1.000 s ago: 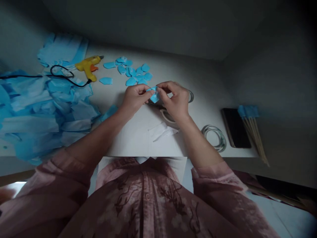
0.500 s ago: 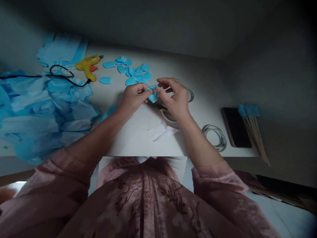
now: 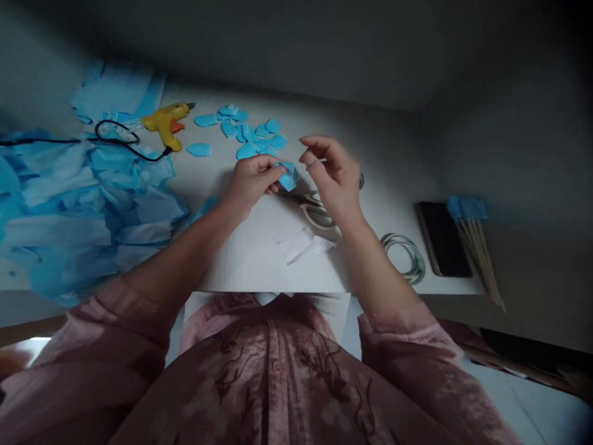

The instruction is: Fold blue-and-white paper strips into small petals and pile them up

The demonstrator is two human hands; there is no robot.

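Observation:
My left hand pinches a small blue fabric piece between thumb and fingers, above the white table. Just to the right of it, my right hand is raised with its fingers curved and apart, holding nothing. Scissors with pale handles lie partly under my hands, their blades pointing left. Beyond my hands are several cut blue petal-shaped pieces, some overlapping. White scraps lie nearer to me.
A yellow glue gun with a black cord lies at the back left, beside a big heap of blue fabric. On the right are a wire coil, a dark phone and several sticks with blue tops.
My right hand has let go of the blue fabric piece and moved a little right and away from it. My left hand still grips the piece.

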